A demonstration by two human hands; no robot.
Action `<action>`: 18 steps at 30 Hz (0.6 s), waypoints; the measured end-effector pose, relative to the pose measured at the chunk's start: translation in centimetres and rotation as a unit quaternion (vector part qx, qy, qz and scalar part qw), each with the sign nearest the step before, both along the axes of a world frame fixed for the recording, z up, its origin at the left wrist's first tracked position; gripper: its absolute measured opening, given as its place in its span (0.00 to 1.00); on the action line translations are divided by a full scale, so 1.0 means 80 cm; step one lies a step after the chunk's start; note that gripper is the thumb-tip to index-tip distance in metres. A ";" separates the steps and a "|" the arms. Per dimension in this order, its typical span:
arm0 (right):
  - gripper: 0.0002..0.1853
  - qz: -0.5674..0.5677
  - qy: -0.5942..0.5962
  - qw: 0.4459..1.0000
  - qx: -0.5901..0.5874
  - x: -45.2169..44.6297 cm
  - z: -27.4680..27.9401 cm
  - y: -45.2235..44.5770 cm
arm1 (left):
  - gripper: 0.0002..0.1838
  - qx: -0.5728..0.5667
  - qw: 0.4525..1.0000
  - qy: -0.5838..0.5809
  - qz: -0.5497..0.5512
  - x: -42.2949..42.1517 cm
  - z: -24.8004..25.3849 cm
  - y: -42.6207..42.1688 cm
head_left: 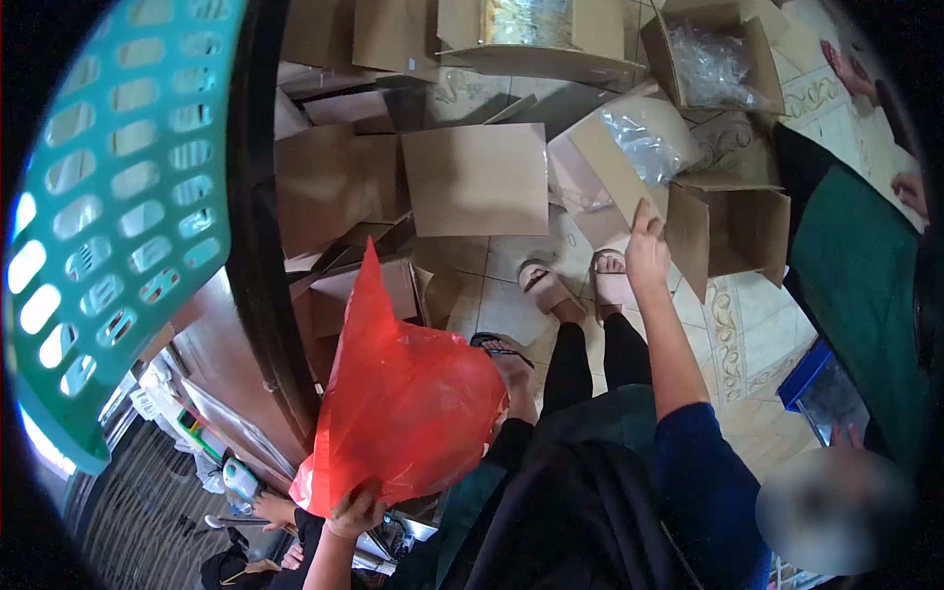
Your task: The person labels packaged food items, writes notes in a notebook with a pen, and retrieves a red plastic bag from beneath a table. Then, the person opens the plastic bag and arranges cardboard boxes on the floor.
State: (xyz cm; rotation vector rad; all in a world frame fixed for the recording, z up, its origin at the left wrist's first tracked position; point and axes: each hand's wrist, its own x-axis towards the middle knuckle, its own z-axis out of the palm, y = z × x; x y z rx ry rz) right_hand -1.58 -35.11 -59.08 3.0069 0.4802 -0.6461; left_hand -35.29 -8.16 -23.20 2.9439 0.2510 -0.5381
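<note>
A crumpled red plastic bag point(413, 403) hangs from my left hand point(357, 509), whose fingers are closed on its edge at the lower middle of the head view. My right hand point(647, 248), arm stretched forward, pinches the edge of a cardboard flap point(615, 157). That flap belongs to an upright or tilted box holding clear plastic point(644, 146). Just right of my right hand stands an open cardboard box point(733, 231) with a dark, shadowed inside. A flat cardboard panel point(475, 180) lies left of the flap.
More open boxes stand ahead, one with clear plastic point(713, 64), one with packed items point(526, 22). A teal perforated basket point(138, 187) fills the upper left. Other people are at both sides, near a blue bin point(806, 374) and at the lower left.
</note>
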 end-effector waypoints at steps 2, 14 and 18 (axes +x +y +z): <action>0.33 0.000 0.000 1.000 -0.015 -0.022 0.031 -0.012 | 0.14 0.023 0.997 0.001 -0.071 0.015 0.004 0.002; 0.29 0.135 0.310 0.938 -0.077 -0.129 0.068 -0.157 | 0.14 0.074 0.994 -0.005 -0.081 -0.014 -0.004 0.007; 0.27 0.144 0.317 0.936 -0.048 -0.140 0.155 -0.254 | 0.17 0.098 0.989 -0.015 -0.111 -0.028 -0.009 0.015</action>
